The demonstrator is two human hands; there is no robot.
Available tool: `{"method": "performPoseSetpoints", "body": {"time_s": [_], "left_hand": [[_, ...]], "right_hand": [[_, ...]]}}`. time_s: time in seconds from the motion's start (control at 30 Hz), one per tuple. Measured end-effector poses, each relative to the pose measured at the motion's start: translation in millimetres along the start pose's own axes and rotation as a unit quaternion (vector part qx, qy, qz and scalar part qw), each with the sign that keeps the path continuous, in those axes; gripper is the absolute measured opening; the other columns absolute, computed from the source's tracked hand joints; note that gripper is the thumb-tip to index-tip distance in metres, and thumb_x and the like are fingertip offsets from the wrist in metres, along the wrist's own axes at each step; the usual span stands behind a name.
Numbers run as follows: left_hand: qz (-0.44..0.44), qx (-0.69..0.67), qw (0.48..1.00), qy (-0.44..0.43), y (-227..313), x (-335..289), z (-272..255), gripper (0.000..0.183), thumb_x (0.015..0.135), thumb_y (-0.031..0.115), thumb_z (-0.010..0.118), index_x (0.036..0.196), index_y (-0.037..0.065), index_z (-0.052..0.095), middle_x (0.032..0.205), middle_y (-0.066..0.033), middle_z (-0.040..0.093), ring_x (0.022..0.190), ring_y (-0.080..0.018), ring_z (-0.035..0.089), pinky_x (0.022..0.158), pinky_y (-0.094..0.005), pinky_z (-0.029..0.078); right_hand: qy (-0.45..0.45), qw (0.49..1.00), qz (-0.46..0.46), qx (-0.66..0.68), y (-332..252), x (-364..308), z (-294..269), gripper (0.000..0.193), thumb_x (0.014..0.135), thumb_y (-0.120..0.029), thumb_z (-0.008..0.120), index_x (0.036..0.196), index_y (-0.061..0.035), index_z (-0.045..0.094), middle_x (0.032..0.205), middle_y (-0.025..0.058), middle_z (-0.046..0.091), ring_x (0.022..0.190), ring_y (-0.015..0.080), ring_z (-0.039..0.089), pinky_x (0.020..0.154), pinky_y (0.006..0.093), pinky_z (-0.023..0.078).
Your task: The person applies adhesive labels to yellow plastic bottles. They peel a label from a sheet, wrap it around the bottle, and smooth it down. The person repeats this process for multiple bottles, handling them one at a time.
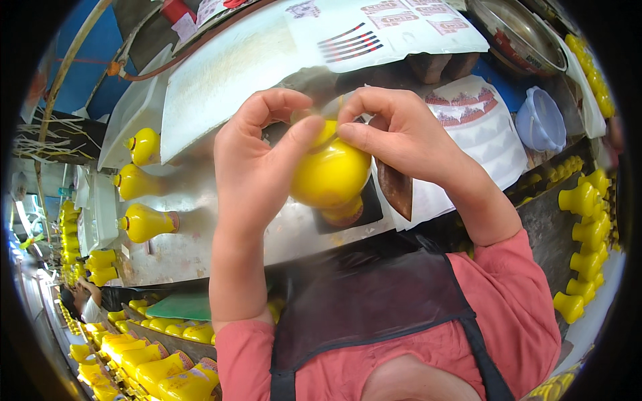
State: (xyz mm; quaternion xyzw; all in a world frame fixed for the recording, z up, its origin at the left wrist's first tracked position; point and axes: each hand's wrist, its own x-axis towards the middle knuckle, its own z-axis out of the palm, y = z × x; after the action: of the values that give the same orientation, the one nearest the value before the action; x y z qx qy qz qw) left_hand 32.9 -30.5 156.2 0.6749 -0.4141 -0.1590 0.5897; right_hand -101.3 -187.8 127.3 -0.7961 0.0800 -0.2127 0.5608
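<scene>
A glossy yellow vase stands on a dark square pad in front of me, its narrow neck between my hands. My left hand is at the left of the neck, fingers curled and thumb tip close to the rim; whatever it pinches there is too small to make out. My right hand has thumb and index finger closed at the neck's right side. A brown flat scraper with a slanted end is tucked in the right hand's other fingers and hangs down beside the vase.
Several yellow vases stand at the left of the metal table, with rows more below left and right. Beyond lie a white board, printed decal sheets, dark red-tipped strips, a pale bucket and a metal basin.
</scene>
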Motion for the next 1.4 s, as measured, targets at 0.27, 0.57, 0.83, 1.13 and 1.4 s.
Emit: {"method": "performPoseSetpoints", "body": {"time_s": [0.27, 0.57, 0.83, 1.13, 1.4], "left_hand": [[-0.040, -0.091, 0.995, -0.033, 10, -10, 9, 0.016, 0.088, 0.003, 0.075, 0.101, -0.002, 0.067, 0.102, -0.0059, 0.071, 0.096, -0.0112, 0.063, 0.087, -0.0263, 0.051], [-0.005, -0.011, 1.000, -0.029, 14, -15, 4, 0.018, 0.083, 0.000, 0.079, 0.097, -0.002, 0.066, 0.104, -0.0077, 0.071, 0.095, -0.0124, 0.063, 0.088, -0.0269, 0.051], [0.052, 0.073, 0.996, 0.006, 5, -17, 5, 0.022, 0.080, -0.001, 0.082, 0.095, -0.001, 0.065, 0.099, -0.0078, 0.071, 0.098, -0.0149, 0.065, 0.090, -0.0293, 0.050], [0.008, -0.101, 0.994, -0.034, -6, -22, -15, 0.018, 0.090, 0.000, 0.074, 0.106, 0.002, 0.066, 0.120, -0.0167, 0.071, 0.114, -0.0210, 0.066, 0.103, -0.0333, 0.050], [-0.047, -0.150, 0.987, -0.030, -24, -19, -20, 0.030, 0.099, 0.003, 0.065, 0.128, 0.000, 0.067, 0.128, -0.0095, 0.069, 0.118, -0.0156, 0.062, 0.105, -0.0317, 0.047]], "right_hand": [[0.041, 0.993, -0.081, -0.071, -5, -7, -4, 0.009, 0.091, -0.009, 0.073, 0.092, -0.0002, 0.070, 0.080, 0.0007, 0.068, 0.055, 0.0017, 0.055, 0.049, 0.0218, 0.042], [0.045, 0.990, -0.103, -0.079, -6, -16, -4, 0.010, 0.091, -0.009, 0.074, 0.095, -0.0008, 0.072, 0.081, 0.0055, 0.069, 0.058, 0.0072, 0.058, 0.052, 0.0248, 0.045], [0.082, 0.972, -0.149, -0.160, -6, -15, 6, 0.009, 0.088, -0.010, 0.072, 0.093, -0.0036, 0.070, 0.085, 0.0124, 0.069, 0.063, 0.0256, 0.063, 0.058, 0.0343, 0.050], [0.091, 0.972, -0.144, -0.163, -1, -9, -1, 0.011, 0.090, -0.007, 0.071, 0.101, -0.0059, 0.076, 0.086, 0.0108, 0.070, 0.070, 0.0231, 0.067, 0.064, 0.0326, 0.052], [0.051, 0.966, -0.160, -0.197, 1, 16, 3, 0.016, 0.087, -0.024, 0.074, 0.094, -0.0099, 0.078, 0.080, 0.0131, 0.067, 0.075, 0.0339, 0.067, 0.067, 0.0424, 0.053]]}}
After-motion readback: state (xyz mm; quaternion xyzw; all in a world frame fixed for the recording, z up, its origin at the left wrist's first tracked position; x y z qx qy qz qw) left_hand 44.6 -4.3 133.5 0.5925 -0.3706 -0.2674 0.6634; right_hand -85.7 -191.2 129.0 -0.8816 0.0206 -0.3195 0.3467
